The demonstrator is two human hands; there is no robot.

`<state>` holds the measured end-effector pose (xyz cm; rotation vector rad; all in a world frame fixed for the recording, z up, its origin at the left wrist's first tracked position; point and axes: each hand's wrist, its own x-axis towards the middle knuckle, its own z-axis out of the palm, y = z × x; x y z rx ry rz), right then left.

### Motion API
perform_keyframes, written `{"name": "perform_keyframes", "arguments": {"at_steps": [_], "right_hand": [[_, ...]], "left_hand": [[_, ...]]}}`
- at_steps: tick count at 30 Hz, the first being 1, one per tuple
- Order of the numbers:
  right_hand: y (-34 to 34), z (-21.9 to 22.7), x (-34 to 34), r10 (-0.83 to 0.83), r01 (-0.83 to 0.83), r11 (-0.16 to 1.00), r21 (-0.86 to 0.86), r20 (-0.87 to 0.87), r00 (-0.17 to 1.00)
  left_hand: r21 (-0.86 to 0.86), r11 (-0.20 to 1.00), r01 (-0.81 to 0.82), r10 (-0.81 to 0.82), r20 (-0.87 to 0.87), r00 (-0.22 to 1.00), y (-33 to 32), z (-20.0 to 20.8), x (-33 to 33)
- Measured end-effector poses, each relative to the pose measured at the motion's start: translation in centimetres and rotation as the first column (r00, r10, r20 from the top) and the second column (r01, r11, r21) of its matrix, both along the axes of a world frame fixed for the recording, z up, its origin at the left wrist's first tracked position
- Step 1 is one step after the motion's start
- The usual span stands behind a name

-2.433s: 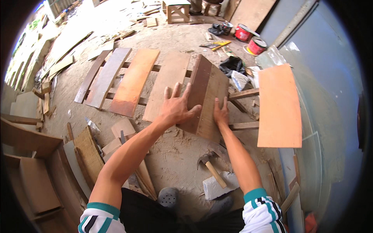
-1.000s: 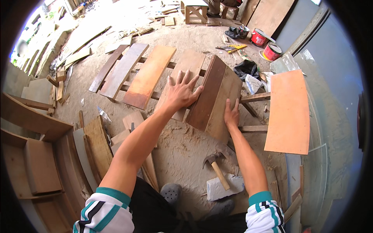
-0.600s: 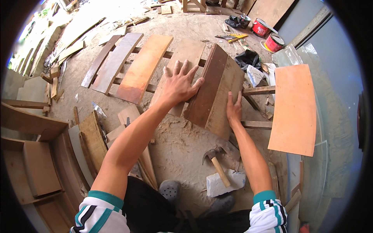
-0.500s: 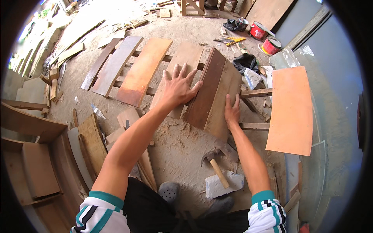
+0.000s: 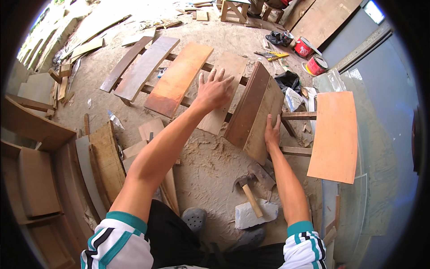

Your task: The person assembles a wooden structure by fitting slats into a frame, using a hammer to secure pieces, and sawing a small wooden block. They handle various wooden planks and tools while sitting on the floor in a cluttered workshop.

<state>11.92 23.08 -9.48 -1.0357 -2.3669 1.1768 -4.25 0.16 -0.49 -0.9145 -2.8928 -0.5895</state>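
Observation:
My left hand point(image 5: 215, 92) rests on a pale wooden slat point(image 5: 222, 112), its fingers stretched out and holding nothing. At the right edge of a pale board point(image 5: 263, 117), my right hand point(image 5: 272, 133) has its thumb against the face; the remaining fingers are partly hidden at the edge. Beside that board, along its left side, a dark brown board point(image 5: 244, 102) lies at a slant. These boards sit across two long rails, with an orange-brown slat point(image 5: 179, 80), a greyish slat point(image 5: 147, 67) and a narrow dark slat point(image 5: 125, 65) farther left. A light orange panel point(image 5: 332, 136) covers the right end.
A hammer point(image 5: 249, 197) leans on a white block point(image 5: 266, 214) near my feet. Wood offcuts point(image 5: 107, 154) and a wooden cabinet piece point(image 5: 38, 188) stand at left. Glass sheets point(image 5: 371, 193) lean at right. Paint cans point(image 5: 316, 65) and a yellow-handled tool point(image 5: 273, 55) lie behind.
The view has shifted, so the boards appear farther right. My left hand has drawn away from the dark brown board, and its fingers are less spread. My right hand stays at the pale board's edge.

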Motion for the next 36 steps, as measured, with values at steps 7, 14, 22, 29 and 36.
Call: {"name": "perform_keyframes", "arguments": {"at_steps": [7, 14, 22, 29, 36], "right_hand": [[-0.4, 0.5, 0.4, 0.005, -0.005, 1.0, 0.008, 0.024, 1.0], [-0.7, 0.8, 0.9, -0.01, 0.011, 1.0, -0.017, 0.065, 0.998], [-0.6, 0.0, -0.7, 0.054, -0.054, 0.999, 0.0, 0.118, 0.992], [1.8, -0.5, 4.0, 0.214, -0.285, 0.906, 0.314, 0.24, 0.947], [-2.7, 1.8, 9.6, 0.405, -0.488, 0.738, 0.466, 0.273, 0.873]], "left_hand": [[0.028, 1.0, -0.006, 0.007, -0.019, 1.0, 0.1, -0.8, 1.1], [0.078, 0.997, 0.016, -0.016, -0.001, 1.0, -0.1, -0.7, 1.4], [0.43, 0.902, 0.044, 0.01, -0.124, 0.992, -1.5, -1.8, 0.4], [0.432, 0.895, 0.112, -0.07, -0.111, 0.991, -0.9, -0.9, 3.2], [0.241, 0.957, 0.162, -0.116, -0.196, 0.974, -2.3, -1.5, 5.6]]}}
